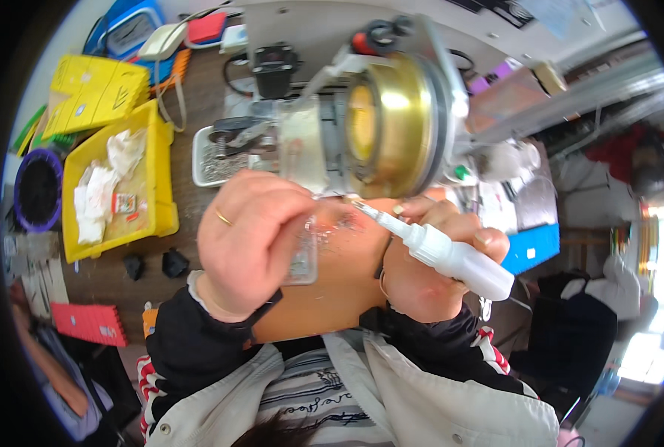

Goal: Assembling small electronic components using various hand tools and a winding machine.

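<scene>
So the right hand [432, 264]'s wrapped around a white nozzle bottle [477, 272], tip near the left hand [246, 235] and the brass-coloured wheel [410, 112]. The left one's fingers are curled in, but honestly can't tell if they're pinching anything, too small and blurry. That hand also partly covers a clear tray [303, 268] on the desk [198, 231].

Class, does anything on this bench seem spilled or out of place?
Yes: small reddish and silvery bits lie strewn on the orange-brown surface, outside the clear tray to their left, so they look spilled, though they may be working scraps.
</scene>
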Action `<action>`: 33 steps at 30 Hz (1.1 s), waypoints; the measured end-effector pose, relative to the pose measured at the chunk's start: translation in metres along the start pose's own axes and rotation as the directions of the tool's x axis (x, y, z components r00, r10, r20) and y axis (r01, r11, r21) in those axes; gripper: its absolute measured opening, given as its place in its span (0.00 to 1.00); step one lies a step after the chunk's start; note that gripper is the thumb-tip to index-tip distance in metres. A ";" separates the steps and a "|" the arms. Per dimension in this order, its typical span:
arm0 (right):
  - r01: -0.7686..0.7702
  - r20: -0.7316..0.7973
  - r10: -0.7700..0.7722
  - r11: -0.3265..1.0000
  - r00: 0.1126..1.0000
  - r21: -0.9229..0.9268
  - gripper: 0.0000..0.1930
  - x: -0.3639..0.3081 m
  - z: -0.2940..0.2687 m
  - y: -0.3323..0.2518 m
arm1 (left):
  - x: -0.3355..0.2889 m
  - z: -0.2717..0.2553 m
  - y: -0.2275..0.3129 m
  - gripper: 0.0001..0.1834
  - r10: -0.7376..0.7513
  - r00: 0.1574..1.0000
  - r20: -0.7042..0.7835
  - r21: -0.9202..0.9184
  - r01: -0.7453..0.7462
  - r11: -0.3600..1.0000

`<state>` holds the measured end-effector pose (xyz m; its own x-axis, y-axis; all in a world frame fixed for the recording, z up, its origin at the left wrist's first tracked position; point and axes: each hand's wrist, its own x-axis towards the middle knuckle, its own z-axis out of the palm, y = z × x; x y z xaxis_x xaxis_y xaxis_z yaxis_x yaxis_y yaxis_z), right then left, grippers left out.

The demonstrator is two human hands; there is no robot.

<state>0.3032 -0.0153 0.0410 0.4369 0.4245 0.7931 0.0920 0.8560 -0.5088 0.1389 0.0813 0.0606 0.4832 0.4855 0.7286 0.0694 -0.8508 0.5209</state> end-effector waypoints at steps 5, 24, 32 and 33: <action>-0.014 -0.075 0.006 0.994 0.997 -0.106 0.26 0.032 -0.042 -0.051 | 0.000 0.000 0.006 0.11 -0.013 0.998 -0.061 0.016 0.014 1.000; -0.488 -0.411 0.272 0.361 0.870 -0.795 0.11 0.088 -0.226 -0.035 | -0.005 -0.001 0.005 0.09 -0.035 0.991 -0.126 -0.053 0.028 0.998; -0.608 -0.530 0.299 0.351 0.794 -0.712 0.23 0.039 -0.166 -0.074 | -0.003 -0.001 0.001 0.10 0.017 0.992 -0.126 -0.043 -0.022 0.999; -0.618 -0.535 0.311 0.351 0.785 -0.703 0.23 0.036 -0.162 -0.076 | -0.002 -0.001 0.002 0.10 0.009 0.993 -0.115 -0.034 -0.013 0.999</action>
<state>0.4569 -0.1131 0.0541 0.8507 0.4416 0.2852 0.3912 -0.1694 -0.9046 0.1371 0.0792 0.0604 0.3800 0.4978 0.7796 0.0335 -0.8497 0.5262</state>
